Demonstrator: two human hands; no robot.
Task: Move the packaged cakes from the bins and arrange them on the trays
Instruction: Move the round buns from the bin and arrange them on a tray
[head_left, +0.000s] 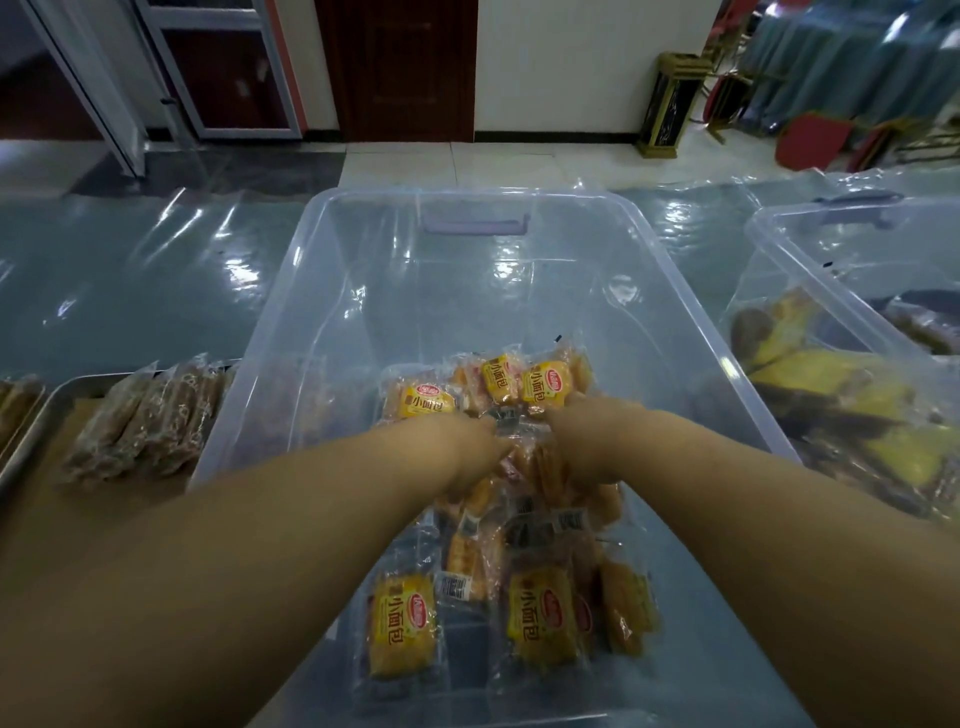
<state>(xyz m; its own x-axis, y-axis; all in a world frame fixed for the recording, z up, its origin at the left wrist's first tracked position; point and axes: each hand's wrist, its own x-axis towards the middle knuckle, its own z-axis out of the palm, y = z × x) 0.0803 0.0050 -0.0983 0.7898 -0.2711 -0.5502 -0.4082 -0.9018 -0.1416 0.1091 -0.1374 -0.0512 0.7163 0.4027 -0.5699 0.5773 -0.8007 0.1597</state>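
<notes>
A large clear plastic bin (291, 291) stands in front of me with several yellow packaged cakes (540, 613) lying on its floor. Both my arms reach down into it. My left hand (467, 447) and my right hand (587, 441) are side by side in the pile, fingers curled down around a bunch of cake packs (498, 387) that stick out past the fingertips. To the left of the bin, a metal tray (31, 431) holds a row of brown packaged cakes (150, 415) standing on edge.
A second clear bin (779, 244) at the right holds yellow and dark packaged goods (831, 384). The table is covered with shiny plastic sheeting (130, 280). Another tray's edge (13, 402) shows at far left. Doors, red chairs and a stand are behind.
</notes>
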